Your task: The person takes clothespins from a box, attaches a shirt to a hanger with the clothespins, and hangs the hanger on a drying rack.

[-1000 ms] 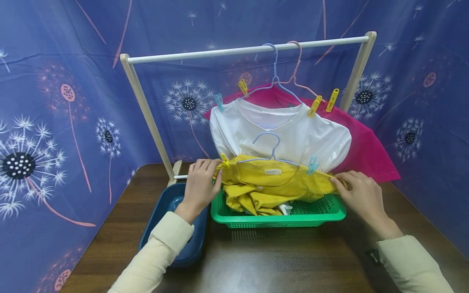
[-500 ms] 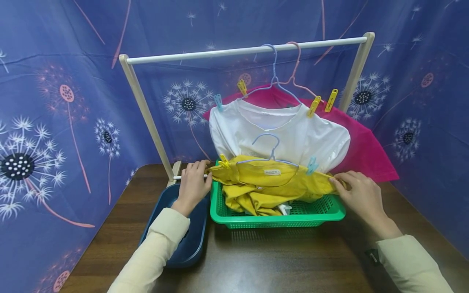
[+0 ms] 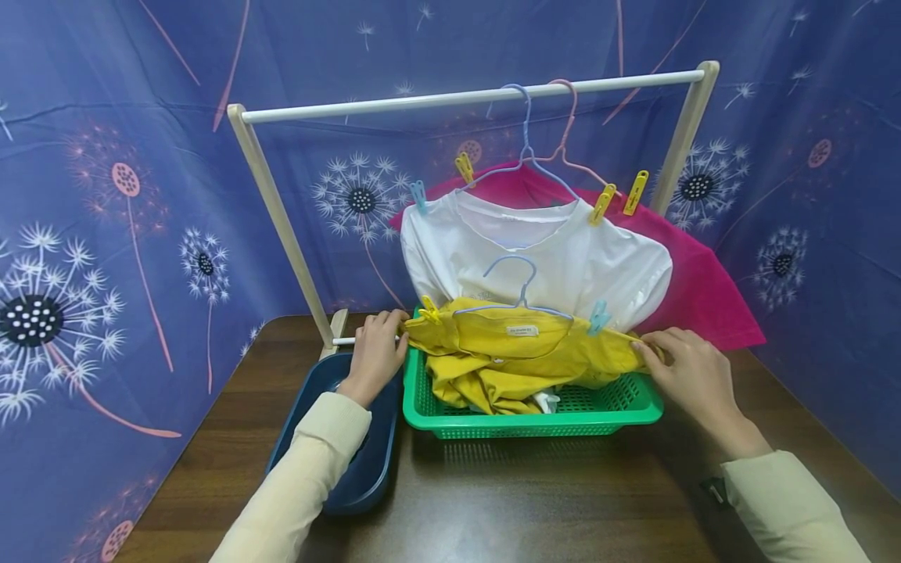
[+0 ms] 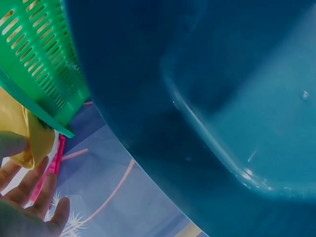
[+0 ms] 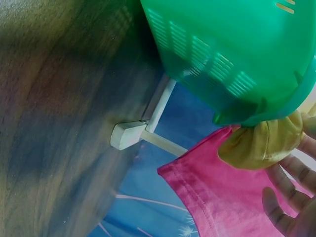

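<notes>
A yellow shirt [image 3: 521,363] lies on the green basket [image 3: 521,426], bunched at its lower part, with a pale blue hanger [image 3: 523,293] in its neckline. One yellow clothespin [image 3: 429,310] grips its left shoulder and a light blue clothespin [image 3: 599,318] its right. My left hand [image 3: 378,353] pinches the end of the left sleeve between thumb and fingers. On the other side, my right hand [image 3: 693,379] pinches the right sleeve end. Both wrist views show the yellow cloth [image 4: 42,138] at the fingers, beside the basket wall.
Behind, a white T-shirt [image 3: 542,254] and a pink shirt [image 3: 711,285] hang by clothespinned hangers from the white rail [image 3: 422,101] of a wooden-legged rack. A dark blue basin [image 3: 362,496] stands left of the basket, below my left forearm. Patterned curtains [image 3: 141,274] surround the table.
My left hand has moved out to the left with the sleeve end, which now lies spread past the yellow clothespin. The right hand stays in place, pinching its sleeve.
</notes>
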Action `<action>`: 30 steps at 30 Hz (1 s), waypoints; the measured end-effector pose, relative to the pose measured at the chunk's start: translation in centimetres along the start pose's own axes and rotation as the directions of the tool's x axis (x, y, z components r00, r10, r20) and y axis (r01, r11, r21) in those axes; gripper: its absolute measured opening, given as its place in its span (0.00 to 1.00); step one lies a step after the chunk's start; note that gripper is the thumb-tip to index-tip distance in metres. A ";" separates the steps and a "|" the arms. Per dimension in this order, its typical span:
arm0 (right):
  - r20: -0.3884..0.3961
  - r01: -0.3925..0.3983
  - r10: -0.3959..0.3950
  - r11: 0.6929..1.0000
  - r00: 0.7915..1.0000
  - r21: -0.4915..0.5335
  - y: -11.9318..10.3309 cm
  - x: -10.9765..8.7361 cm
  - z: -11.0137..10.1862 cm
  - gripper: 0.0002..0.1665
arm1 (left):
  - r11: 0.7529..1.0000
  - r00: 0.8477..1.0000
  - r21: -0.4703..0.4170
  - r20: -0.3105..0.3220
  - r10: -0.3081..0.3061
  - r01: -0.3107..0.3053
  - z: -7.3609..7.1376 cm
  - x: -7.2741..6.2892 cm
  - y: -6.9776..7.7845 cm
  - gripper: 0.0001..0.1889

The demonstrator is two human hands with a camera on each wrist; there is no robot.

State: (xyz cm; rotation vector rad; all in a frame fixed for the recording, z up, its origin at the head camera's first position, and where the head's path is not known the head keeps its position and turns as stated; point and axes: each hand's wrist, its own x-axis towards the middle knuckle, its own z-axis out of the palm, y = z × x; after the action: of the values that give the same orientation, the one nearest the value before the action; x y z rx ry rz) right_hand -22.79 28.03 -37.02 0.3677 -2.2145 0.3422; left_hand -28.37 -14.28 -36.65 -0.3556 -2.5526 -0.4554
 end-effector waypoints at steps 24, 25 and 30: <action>-0.138 0.044 -0.041 0.999 0.990 0.019 -0.9 1.6 -0.9 0.09 | 0.999 0.999 -0.035 -0.028 0.040 -0.041 -2.4 0.8 -0.4 0.05; -0.146 0.045 -0.042 0.999 0.988 0.021 -1.0 1.8 -1.1 0.09 | 0.998 0.998 -0.037 -0.037 0.046 -0.048 -2.7 0.9 -0.3 0.05; -0.174 0.047 -0.043 0.999 0.984 0.021 -1.6 3.1 -2.0 0.09 | 0.996 0.992 -0.034 -0.099 0.082 -0.085 -4.0 1.4 -0.2 0.05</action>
State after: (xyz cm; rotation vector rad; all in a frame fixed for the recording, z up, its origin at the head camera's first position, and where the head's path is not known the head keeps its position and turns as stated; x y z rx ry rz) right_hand -22.65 26.88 -33.21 0.3856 -2.0302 0.3637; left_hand -27.82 -15.81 -32.70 -0.4415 -2.4267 -0.4791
